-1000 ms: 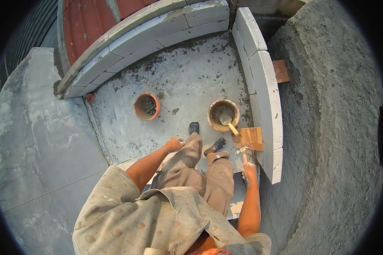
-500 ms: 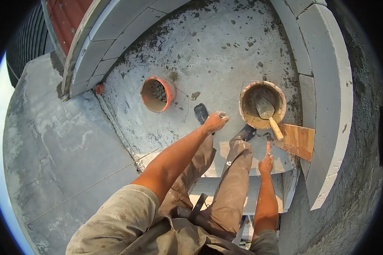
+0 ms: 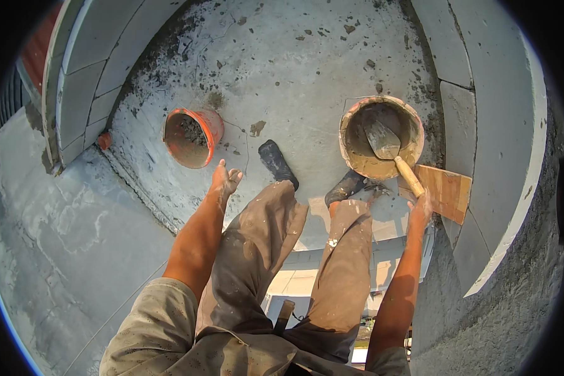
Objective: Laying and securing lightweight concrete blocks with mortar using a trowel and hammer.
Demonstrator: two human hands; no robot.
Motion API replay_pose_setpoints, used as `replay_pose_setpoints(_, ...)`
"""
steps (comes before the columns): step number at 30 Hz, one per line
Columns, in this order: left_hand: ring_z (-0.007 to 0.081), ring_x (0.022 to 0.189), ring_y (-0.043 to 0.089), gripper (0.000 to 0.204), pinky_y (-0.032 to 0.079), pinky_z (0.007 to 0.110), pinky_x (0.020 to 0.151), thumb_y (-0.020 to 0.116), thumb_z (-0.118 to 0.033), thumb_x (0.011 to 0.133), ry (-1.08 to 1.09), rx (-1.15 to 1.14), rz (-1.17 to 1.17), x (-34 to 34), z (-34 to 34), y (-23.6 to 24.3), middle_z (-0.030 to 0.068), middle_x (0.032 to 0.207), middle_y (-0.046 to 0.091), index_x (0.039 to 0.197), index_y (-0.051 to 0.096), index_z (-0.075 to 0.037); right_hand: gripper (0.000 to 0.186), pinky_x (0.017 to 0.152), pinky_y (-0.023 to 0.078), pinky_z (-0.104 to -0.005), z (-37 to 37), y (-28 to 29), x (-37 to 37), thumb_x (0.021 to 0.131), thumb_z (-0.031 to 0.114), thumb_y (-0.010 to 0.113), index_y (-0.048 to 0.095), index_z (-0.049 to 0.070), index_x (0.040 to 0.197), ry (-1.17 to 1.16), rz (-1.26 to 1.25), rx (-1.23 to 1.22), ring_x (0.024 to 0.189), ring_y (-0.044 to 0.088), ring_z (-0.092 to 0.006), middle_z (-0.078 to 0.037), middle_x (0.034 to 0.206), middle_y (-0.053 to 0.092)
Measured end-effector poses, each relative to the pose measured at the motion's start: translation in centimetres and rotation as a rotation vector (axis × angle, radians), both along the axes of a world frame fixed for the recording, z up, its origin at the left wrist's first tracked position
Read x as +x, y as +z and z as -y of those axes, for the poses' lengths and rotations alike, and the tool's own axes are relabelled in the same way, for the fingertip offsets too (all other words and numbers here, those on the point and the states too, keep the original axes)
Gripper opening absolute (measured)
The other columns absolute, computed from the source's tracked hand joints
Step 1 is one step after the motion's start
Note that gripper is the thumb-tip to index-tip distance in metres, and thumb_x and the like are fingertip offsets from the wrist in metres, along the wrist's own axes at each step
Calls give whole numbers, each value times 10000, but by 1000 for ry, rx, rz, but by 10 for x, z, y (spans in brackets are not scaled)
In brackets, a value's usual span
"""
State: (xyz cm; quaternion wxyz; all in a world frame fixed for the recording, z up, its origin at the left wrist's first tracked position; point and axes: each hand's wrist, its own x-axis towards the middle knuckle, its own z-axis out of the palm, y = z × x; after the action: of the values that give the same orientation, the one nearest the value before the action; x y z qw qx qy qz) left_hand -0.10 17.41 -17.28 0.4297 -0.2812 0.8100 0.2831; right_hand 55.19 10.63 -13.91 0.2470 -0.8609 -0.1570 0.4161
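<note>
My left hand (image 3: 227, 180) is held out in front of my left leg, empty, fingers apart, below the orange bucket (image 3: 217, 128) that lies tipped with grey clumpy material inside. My right hand (image 3: 421, 207) is at the butt end of a trowel's wooden handle (image 3: 409, 177), fingers loosely parted and not wrapped round it; whether it touches the handle is unclear. The trowel's mortar-coated blade (image 3: 381, 140) rests inside a mortar-smeared bucket (image 3: 374, 168). Beside that bucket and hand lies a flat wooden board (image 3: 448, 193).
Low curved walls of pale blocks rise on the left (image 3: 81, 84) and right (image 3: 504, 125). Mortar crumbs litter the concrete floor (image 3: 294, 81). A drop shows between my legs, beyond the floor edge. A thin string (image 3: 116, 313) crosses the grey slab at left.
My left hand has swung left and down toward my left leg. My right hand has risen to the trowel's handle end. The view has shifted; the buckets appear lower or farther apart.
</note>
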Motion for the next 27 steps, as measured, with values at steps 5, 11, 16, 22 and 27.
replay_pose_setpoints(5, 336, 1256, 425, 576, 452, 476, 978, 506, -416, 958, 425, 188, -132, -103, -22, -35, 198, 1379, 381, 1415, 318, -120, 480, 639, 531, -305, -116, 32, -8, 916, 336, 560, 562, -5, 1254, 397, -377, -398, 708, 617, -175, -70, 942, 633)
replay_pose_setpoints(11, 246, 721, 611, 208, 581, 415, 675, 492, -259, 985, 876, 369, -75, -133, -42, -51, 91, 923, 581, 1156, 608, -252, 379, 697, 454, -364, -106, 101, -38, 879, 219, 619, 598, -2, 1186, 986, 62, -358, 781, 585, -258, -161, 914, 622)
replay_pose_setpoints(16, 247, 799, 606, 204, 600, 370, 686, 595, -186, 930, 480, 182, -142, -137, -67, 33, 105, 940, 571, 1057, 548, -33, 212, 424, 405, -335, -87, 223, -39, 874, 154, 623, 629, -8, 1011, 950, 35, -564, 473, 513, -148, -68, 687, 568)
replay_pose_setpoints(22, 252, 783, 672, 273, 540, 386, 733, 625, -161, 872, -411, 349, -305, -101, -39, 185, 116, 908, 665, 1108, 607, -24, 322, 771, 498, -387, -149, 395, -134, 824, 189, 660, 610, 11, 1087, 708, -149, -554, 855, 662, -321, -208, 932, 663)
replay_pose_setpoints(27, 234, 703, 632, 241, 484, 353, 671, 642, -165, 825, -1132, 429, -502, -28, -140, 364, 123, 778, 663, 1020, 658, -24, 353, 643, 530, -425, -231, 482, -214, 814, 238, 620, 609, 43, 1109, 1458, 343, 191, 746, 658, -372, -232, 876, 650)
